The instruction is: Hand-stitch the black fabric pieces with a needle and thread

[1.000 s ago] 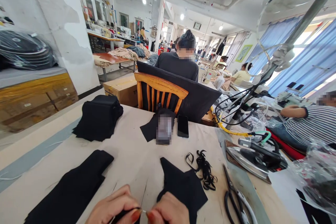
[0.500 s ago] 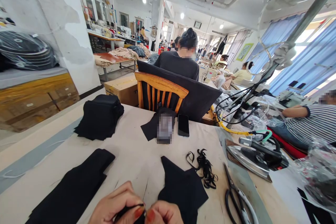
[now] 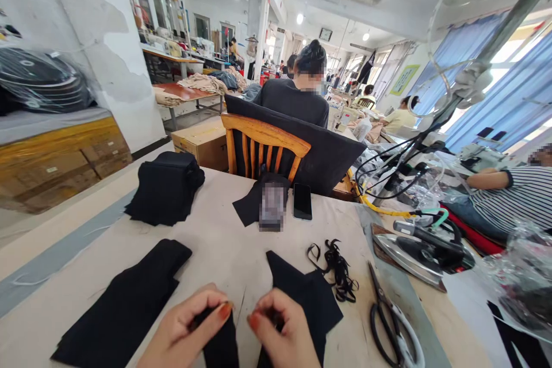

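Observation:
Near the front edge of the view, my left hand (image 3: pixel 194 328) pinches a black fabric piece (image 3: pixel 221 348) between thumb and fingers, and the cloth hangs down below the thumb. My right hand (image 3: pixel 282 328) is a short gap away, its thumb and fingers closed. Something dark shows between those fingers, but I cannot make out what it is. Beneath and behind the right hand lie black fabric pieces (image 3: pixel 321 299). To the left of my hands rests a long stack of black cut fabric (image 3: pixel 125 305).
A thick black fabric pile (image 3: pixel 166 187) stands back left. Black strips (image 3: pixel 338 270), scissors (image 3: pixel 388 322) and an iron (image 3: pixel 414 253) lie to the right. A phone (image 3: pixel 302 202) is near the far edge, before a wooden chair (image 3: pixel 263 135). Co-workers sit beyond.
My hands have moved apart and slightly up; they were together at the black fabric. More of the cloth below my left thumb now shows.

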The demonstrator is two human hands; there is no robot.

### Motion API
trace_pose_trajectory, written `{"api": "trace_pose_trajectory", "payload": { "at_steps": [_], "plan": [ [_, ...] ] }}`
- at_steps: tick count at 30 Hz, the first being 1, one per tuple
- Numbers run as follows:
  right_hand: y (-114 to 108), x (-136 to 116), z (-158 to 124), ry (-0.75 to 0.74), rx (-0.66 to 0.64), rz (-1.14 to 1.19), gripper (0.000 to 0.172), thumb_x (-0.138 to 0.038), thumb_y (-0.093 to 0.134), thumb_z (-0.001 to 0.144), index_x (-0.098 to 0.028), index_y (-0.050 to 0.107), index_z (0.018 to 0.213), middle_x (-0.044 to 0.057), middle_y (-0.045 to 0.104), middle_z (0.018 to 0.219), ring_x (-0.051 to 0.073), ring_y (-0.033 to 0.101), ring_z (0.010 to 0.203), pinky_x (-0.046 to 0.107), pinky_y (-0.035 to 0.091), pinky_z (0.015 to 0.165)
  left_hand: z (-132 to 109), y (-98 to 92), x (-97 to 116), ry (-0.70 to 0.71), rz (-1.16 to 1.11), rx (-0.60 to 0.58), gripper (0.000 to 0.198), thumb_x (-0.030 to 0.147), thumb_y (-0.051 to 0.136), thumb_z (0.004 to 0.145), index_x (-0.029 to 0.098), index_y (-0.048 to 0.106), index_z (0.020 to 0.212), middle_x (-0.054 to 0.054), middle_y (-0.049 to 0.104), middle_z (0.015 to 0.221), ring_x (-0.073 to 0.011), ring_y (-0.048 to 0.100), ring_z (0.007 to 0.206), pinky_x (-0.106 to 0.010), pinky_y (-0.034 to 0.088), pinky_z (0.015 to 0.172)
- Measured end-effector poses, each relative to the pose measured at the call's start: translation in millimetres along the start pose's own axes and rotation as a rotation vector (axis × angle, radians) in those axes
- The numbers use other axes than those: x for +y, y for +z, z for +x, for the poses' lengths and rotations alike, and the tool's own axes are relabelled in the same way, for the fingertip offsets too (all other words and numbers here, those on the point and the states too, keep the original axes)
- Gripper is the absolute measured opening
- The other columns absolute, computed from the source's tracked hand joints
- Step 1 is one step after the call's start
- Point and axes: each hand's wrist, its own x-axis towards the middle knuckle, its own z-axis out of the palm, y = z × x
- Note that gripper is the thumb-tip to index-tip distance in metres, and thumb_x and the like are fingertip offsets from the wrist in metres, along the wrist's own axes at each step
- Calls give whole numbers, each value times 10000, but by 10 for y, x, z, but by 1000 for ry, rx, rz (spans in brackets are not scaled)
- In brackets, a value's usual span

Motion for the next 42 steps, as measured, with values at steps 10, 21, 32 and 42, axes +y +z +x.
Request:
{"api": "trace_pose_trajectory", "payload": {
  "at_steps": [10, 21, 32, 42],
  "plan": [
    [53, -329, 81, 182, -80, 154, 191, -320, 630, 726, -158, 578, 642, -53, 413, 549, 92, 305, 536, 234, 274, 524, 27, 81, 21, -212, -315, 60, 224, 332, 746, 695, 212, 732, 884, 3, 671, 805, -150, 498, 679, -221, 405, 562],
    [33, -244, 127, 259, -2, 400, 286, -374, 772, 671, -158, 588, 636, -65, 409, 552, 61, 273, 498, 197, 208, 457, 85, 47, -26, -217, -289, -75, 238, 385, 767, 702, 186, 713, 822, 20, 659, 703, -132, 540, 614, -211, 409, 530],
    [-15, -63, 181, 322, 139, 579, 342, -410, 829, 640, -179, 581, 678, -83, 430, 524, 36, 300, 438, 150, 248, 401, 57, 73, 97, -193, -370, -20, 162, 346, 732, 772, 215, 761, 864, 9, 742, 769, -165, 611, 759, -230, 465, 730],
    [37, -58, 123, 198, 75, 428, 339, -442, 777, 698, -175, 569, 698, -82, 409, 548, 41, 292, 451, 176, 229, 431, 131, 84, 15, -50, -164, 107, 194, 396, 647, 827, 237, 757, 837, 12, 636, 748, -169, 579, 714, -223, 457, 642]
  ]
}}
